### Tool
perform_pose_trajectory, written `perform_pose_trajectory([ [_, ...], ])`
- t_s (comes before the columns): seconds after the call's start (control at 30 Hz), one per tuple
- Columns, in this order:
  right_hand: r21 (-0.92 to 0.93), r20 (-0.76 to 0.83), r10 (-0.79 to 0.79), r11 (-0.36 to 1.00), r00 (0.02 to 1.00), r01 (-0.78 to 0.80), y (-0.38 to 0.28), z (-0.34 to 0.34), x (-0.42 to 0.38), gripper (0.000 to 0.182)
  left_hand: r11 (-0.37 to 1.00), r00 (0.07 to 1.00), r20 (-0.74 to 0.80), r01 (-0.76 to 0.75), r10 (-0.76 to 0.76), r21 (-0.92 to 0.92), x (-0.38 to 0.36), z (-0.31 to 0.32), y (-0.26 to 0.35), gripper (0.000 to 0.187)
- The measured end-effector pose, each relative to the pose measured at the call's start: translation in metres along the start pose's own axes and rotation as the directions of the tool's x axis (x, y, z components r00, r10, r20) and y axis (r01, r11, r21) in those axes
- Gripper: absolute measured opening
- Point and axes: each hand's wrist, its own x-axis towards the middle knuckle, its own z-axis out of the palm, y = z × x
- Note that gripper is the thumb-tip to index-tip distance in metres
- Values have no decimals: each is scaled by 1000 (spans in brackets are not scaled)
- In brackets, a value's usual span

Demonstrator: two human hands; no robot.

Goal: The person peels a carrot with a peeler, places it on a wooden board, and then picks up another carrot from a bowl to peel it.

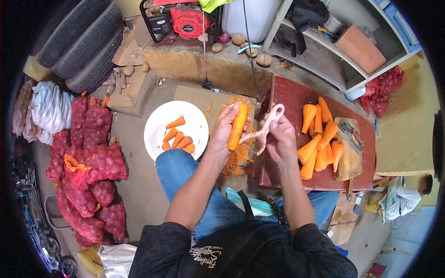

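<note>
My left hand [224, 124] is wrapped round a carrot [238, 126], which points up and away from me over a heap of orange peelings [235, 166]. In my right hand [281, 134] is a pale pink vegetable peeler [266, 126], its forked head just right of the carrot's lower end. Several peeled carrots [320, 139] lie on the red table [289, 99] to the right, beside a wooden cutting board [351, 164] with forks [351, 134] on it. To the left, a white plate [155, 124] holds several smaller carrots [175, 136].
Red mesh sacks [95, 162] are piled on the left below stacked tires [88, 46]. A red-and-black engine unit [185, 24] and potatoes [263, 60] sit on the back ledge. A shelf unit [320, 51] stands back right. Another person [401, 204] is at the far right.
</note>
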Motion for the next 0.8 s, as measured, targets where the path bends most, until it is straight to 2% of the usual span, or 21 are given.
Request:
perform_pose_trajectory([
  [0.1,10,50,2,1000,999,-2,-4,36,-16,36,999,1000,22,2,-1,-46,-8,4,6,29],
  [0.2,-5,43,-1,1000,999,1,4,36,-11,36,997,998,57,-8,13,-80,-3,2,1,28],
  [0.23,7,111,23,1000,994,-23,5,27,-9,39,997,1000,16,-11,12,-73,-3,4,0,27],
  [0.3,-14,109,5,1000,994,-4,8,22,-5,40,998,997,-73,-13,8,-64,-4,9,-4,26],
  [0.4,-30,80,-1,1000,997,3,10,26,0,35,1000,997,80,-3,6,-31,-2,-1,-6,27],
  [0.53,16,107,74,997,991,-76,8,23,9,38,997,996,67,-47,51,-59,0,-1,-6,27],
  [0.6,14,111,31,999,993,-33,8,24,15,37,996,995,78,-60,65,-66,-1,-1,-1,27],
  [0.67,-5,114,17,1000,993,-16,5,25,20,35,998,998,34,-57,56,29,-3,1,1,27],
  [0.7,9,41,-17,1000,999,17,6,25,27,31,997,998,40,-48,45,63,-5,3,1,27],
  [0.73,27,84,-7,1000,996,5,4,14,36,28,995,998,47,-37,33,97,-9,8,4,26],
  [0.8,70,65,-22,997,998,17,4,-10,57,20,997,998,47,28,-32,76,-14,13,5,28],
])
